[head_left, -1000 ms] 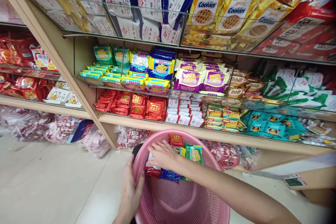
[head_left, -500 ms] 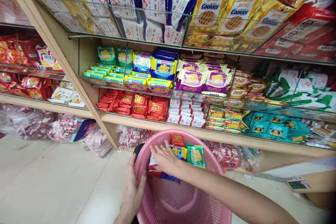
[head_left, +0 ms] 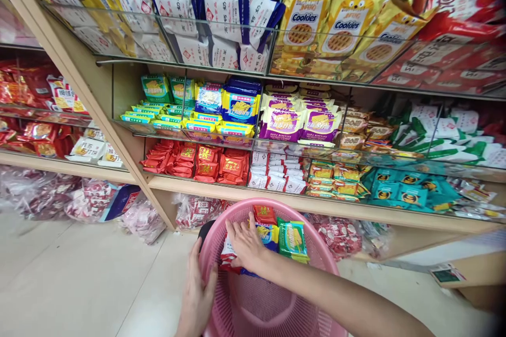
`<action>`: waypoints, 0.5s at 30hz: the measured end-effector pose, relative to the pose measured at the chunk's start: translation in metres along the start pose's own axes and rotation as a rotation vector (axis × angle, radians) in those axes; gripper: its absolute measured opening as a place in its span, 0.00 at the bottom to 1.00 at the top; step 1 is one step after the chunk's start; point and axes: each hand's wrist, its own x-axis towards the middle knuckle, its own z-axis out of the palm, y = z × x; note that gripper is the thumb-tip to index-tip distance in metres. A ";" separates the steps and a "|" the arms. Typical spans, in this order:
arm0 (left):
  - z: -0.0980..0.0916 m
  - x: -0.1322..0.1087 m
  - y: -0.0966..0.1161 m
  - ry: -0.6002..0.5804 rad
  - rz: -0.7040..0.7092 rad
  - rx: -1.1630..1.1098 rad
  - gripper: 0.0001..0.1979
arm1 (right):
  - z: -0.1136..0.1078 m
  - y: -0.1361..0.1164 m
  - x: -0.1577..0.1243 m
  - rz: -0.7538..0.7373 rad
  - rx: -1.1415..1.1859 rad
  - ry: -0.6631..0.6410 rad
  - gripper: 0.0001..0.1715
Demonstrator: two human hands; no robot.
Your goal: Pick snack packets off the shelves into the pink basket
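A pink plastic mesh basket (head_left: pixel 253 295) is in front of me at the lower middle of the head view. My left hand (head_left: pixel 196 287) grips its left rim, thumb inside and fingers outside. Inside the basket, my right hand (head_left: pixel 245 245) lies over the snack packets with its fingers spread. Under its thumb side is a white-and-red packet (head_left: pixel 227 254), partly hidden. Beside that hand are a blue-and-yellow biscuit packet (head_left: pixel 269 236), a green biscuit packet (head_left: pixel 292 239) and a red packet (head_left: pixel 264 214) at the far wall. My right forearm covers part of the basket.
Shelves with glass fronts hold red packets (head_left: pixel 233 166), purple soda biscuits (head_left: pixel 281 124), yellow cookie bags (head_left: pixel 302 26) and teal packets (head_left: pixel 409 195). Plastic bags of goods (head_left: pixel 200 210) lie under the bottom shelf board (head_left: pixel 221 189). A brown box (head_left: pixel 480 279) is at the right.
The view has shifted slightly. My right hand has pressed a little lower onto the packets, and the white-and-red packet lies flatter. My left hand stays on the rim.
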 end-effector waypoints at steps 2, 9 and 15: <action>0.000 0.001 0.000 0.005 0.006 0.008 0.30 | 0.004 -0.004 -0.001 0.008 -0.017 0.020 0.69; 0.000 0.002 -0.001 -0.009 -0.002 -0.007 0.30 | 0.018 -0.011 -0.004 0.040 -0.056 0.134 0.57; 0.000 0.003 -0.003 0.020 0.014 0.009 0.30 | 0.000 -0.007 -0.016 0.021 0.086 0.236 0.63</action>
